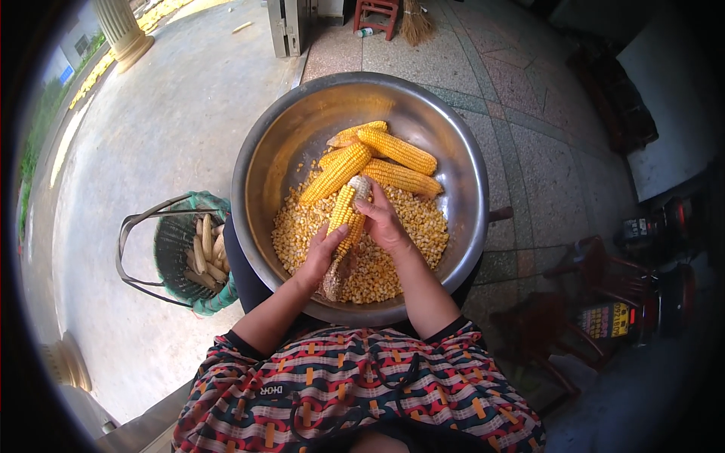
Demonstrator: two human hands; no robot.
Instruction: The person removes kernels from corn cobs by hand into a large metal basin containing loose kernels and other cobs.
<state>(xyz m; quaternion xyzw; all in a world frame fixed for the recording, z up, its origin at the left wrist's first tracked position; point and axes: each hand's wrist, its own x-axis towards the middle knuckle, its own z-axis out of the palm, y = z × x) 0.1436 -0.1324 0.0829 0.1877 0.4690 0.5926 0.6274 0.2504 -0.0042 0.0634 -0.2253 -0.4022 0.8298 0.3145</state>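
Note:
A partly shelled ear of corn [343,218] is held between my two hands above a wide metal basin [272,130]. Around the ear's lower half closes my left hand [320,256]. My right hand [384,219] grips its far end, thumb on the kernels, where a bare whitish patch of cob shows. Loose yellow kernels [422,218] cover the near part of the basin's floor. Behind my hands lie several whole ears of corn [399,150], piled towards the basin's far side. The basin rests on my lap.
At the left stands a green-lined basket [212,306] with a looped handle, holding several bare cobs [207,238]. A red wooden stool [376,14] and a straw broom [416,22] are at the far side. Dark red chairs [600,272] stand at the right. A fluted column [120,25] rises far left.

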